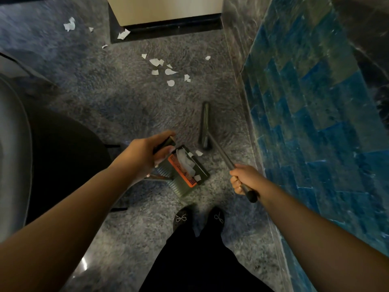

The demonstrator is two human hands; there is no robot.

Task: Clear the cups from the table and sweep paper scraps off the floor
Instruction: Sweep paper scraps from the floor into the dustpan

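Note:
My left hand grips the dark handle of a dustpan that stands on the grey carpet; the pan has an orange comb strip and holds several white paper scraps. My right hand grips the broom handle, and the dark broom head rests on the carpet just beyond the pan. One scrap lies at the pan's lip. Several more paper scraps lie scattered farther ahead, and others sit at the far left. No cups are in view.
A blue tiled wall with a dark stone base runs along the right. A pale cabinet on a dark plinth stands ahead. A dark chair and a table edge fill the left. My feet stand behind the pan.

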